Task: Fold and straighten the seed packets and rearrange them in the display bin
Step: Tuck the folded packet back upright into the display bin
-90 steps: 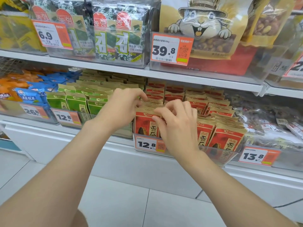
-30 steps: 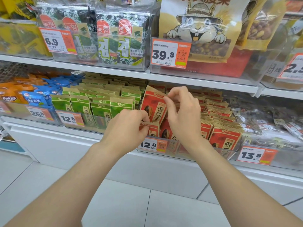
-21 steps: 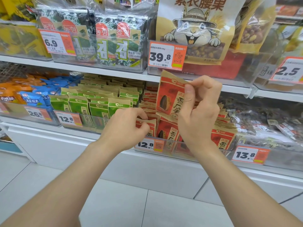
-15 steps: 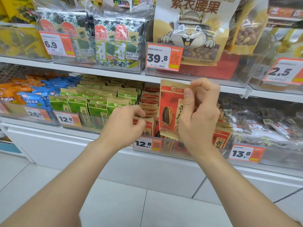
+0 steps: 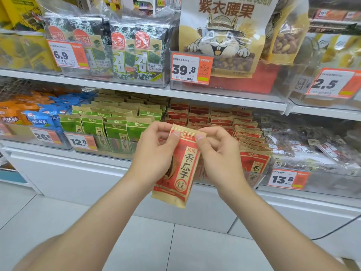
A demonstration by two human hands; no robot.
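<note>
A red and tan seed packet hangs upright in front of the lower shelf, held out from the bin. My left hand pinches its top left corner with the thumb on the front. My right hand pinches the top right corner the same way. Behind the hands stands the clear display bin packed with several rows of matching red seed packets; its front left part is hidden by my hands and the held packet.
A bin of green seed packets stands to the left, blue and orange snack bags further left. Clear bags of dark snacks lie to the right. An upper shelf carries seaweed packs and a cashew bag. Price tags line the bin fronts.
My right hand lifted one red packet out of the bin and brought it down and toward me. My left hand left the bin and took hold of the packet's other top corner.
</note>
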